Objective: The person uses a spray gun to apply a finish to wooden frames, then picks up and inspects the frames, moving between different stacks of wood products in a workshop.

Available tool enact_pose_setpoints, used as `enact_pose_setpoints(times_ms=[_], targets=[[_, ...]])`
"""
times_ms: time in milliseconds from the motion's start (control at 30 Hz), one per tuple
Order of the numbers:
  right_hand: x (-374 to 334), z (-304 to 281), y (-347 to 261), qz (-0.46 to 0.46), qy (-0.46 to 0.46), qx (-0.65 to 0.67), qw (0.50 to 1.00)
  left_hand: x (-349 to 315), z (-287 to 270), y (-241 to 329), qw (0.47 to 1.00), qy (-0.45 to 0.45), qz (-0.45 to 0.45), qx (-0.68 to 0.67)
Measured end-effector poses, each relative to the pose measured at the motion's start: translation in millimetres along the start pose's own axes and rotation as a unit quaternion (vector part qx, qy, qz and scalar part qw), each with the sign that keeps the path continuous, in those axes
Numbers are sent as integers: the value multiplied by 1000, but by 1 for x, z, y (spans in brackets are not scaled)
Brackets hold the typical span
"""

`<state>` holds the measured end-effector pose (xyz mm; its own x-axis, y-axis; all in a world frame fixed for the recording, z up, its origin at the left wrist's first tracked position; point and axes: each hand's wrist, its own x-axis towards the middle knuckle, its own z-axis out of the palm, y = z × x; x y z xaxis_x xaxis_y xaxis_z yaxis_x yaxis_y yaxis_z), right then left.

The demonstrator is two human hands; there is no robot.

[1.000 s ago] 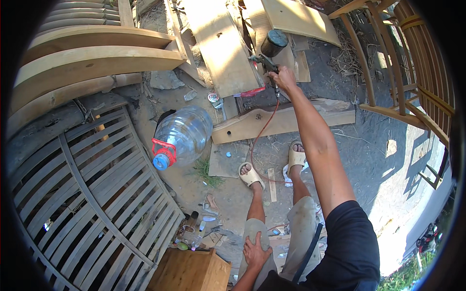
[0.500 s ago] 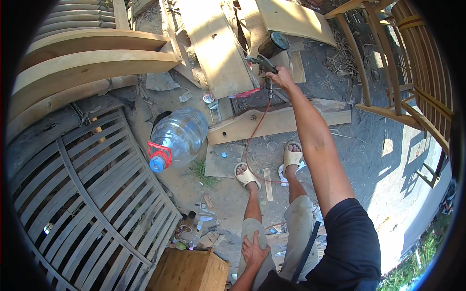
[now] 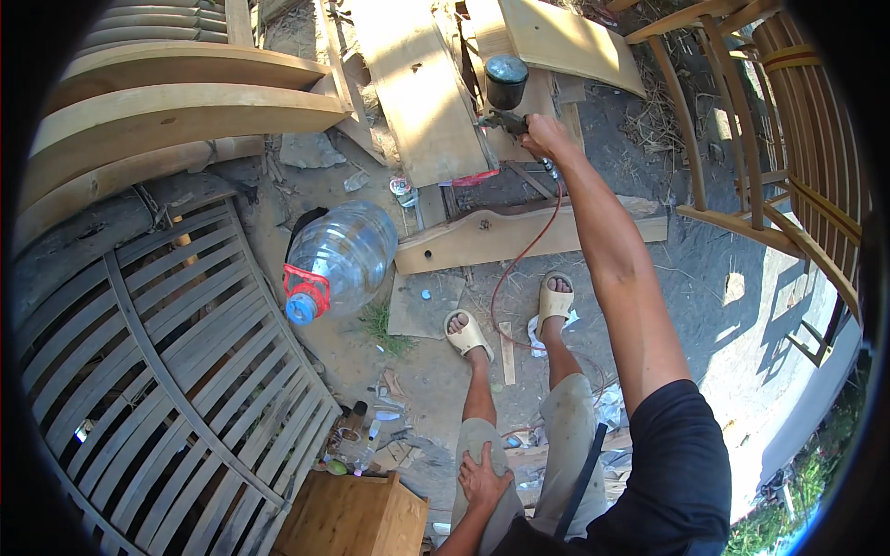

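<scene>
My right hand is wrapped round the handle of a spray gun, held out at the far end of my stretched arm. A dark cup with a lidded top sits on the gun. From the handle a thin reddish air hose runs down toward my feet. The gun's nozzle points left, over a pale wooden board; whether spray comes out cannot be seen. My left hand rests on my left knee, its fingers spread and holding nothing.
A large clear water bottle with a red handle lies left of my feet. Near them is a wavy-edged plank. A slatted panel fills the lower left, a wooden box beside it. Wooden chair frames stand at the right.
My right hand has turned the spray gun: its cup has shifted left and the hose end has swung right. My left hand stays on the knee.
</scene>
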<state>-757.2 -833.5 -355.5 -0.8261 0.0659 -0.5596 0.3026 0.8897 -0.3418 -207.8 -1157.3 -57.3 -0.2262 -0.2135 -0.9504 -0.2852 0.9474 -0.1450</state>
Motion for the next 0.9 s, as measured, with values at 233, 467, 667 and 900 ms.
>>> enact_pose_setpoints(times_ms=[233,467,667,900], targets=[[-4,-9,-5,41,3,32,999,-1,-14,4,1000,2,-1,-1],[-165,16,11,141,221,328,908,0,-44,-4,997,51,64,10],[-539,107,89,359,38,206,909,15,-87,-50,979,17,200,34],[-886,132,22,555,163,317,752,34,-220,-88,910,-5,374,179]])
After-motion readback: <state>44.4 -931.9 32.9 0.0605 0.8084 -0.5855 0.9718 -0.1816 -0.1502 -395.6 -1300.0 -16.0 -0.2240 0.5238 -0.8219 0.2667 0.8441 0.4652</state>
